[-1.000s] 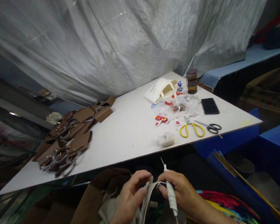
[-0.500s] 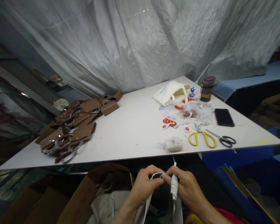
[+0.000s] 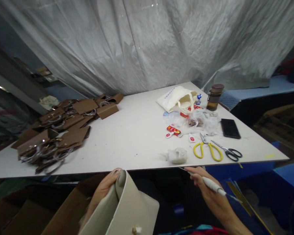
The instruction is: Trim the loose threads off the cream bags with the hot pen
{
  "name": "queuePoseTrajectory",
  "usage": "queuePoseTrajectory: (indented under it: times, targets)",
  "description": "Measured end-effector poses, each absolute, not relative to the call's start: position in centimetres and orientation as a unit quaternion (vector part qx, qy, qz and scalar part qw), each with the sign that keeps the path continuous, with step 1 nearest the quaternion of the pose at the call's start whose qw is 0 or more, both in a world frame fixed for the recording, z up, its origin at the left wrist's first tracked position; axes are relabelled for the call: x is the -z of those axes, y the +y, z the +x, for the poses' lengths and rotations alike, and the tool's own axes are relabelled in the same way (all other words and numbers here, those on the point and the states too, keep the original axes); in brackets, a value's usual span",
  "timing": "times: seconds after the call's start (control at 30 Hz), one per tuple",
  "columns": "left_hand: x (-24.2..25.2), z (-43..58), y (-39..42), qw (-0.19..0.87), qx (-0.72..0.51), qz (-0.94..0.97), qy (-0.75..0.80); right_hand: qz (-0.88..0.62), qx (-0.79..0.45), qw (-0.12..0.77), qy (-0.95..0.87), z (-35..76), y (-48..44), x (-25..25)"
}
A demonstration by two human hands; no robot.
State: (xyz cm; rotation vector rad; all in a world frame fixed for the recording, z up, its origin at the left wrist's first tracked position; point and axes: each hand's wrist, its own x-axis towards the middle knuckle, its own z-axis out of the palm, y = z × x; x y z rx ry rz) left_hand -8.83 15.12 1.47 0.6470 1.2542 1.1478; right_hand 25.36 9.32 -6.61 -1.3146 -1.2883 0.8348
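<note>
Two bare hands are at work in front of me, just below the near edge of a pale tabletop [image 3: 127,130]. The left hand [image 3: 105,186] has one beige bag [image 3: 134,209], its grip pinching the top edge. The bag hangs tilted below the tabletop, with one gold fitting on its front, partly cut off from view. The right hand [image 3: 208,193] is well apart from the bag, its grip closed round one white-handled tool [image 3: 213,186], whose thin tip points toward the left.

On the tabletop I count two pairs of scissors side by side: yellow scissors [image 3: 204,141] and black scissors [image 3: 226,149]. Near them are one phone [image 3: 230,128], one bottle [image 3: 214,97] standing upright, and one cream tote [image 3: 172,99] lying on its side. A clump of clear plastic [image 3: 207,120] sits between tote and phone. Nearer lie one red box [image 3: 173,131], two white tags [image 3: 191,138] with red marks, and one whitish bundle [image 3: 177,155] close to the edge. At the far left is a heap of brown bags [image 3: 85,106], overlapping too much for me to count. One silvery curtain [image 3: 142,49] hangs behind.
</note>
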Motion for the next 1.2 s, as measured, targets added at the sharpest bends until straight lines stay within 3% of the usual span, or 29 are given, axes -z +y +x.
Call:
queuePoseTrajectory:
  times: [0.17, 0.33, 0.73, 1.2]
  targets:
    - [4.4, -1.0, 14.2, 0.681, -0.394, 0.323, 0.525, -0.590, -0.360, 0.523, -0.499, 26.0, 11.9, 7.8]
    - [8.5, 3.5, 13.8, 0.659, -0.340, 0.352, 0.571, -0.604, -0.322, 0.512, -0.520, 25.7, 14.0, 8.7]
    - [7.7, 3.7, 15.2, 0.639, -0.175, 0.470, 0.582, -0.586, -0.208, 0.503, -0.601, 25.3, 17.8, 8.4]
    - [7.1, 4.1, 16.5, 0.628, -0.206, 0.428, 0.616, -0.564, -0.192, 0.459, -0.659, 25.1, 18.4, 9.2]
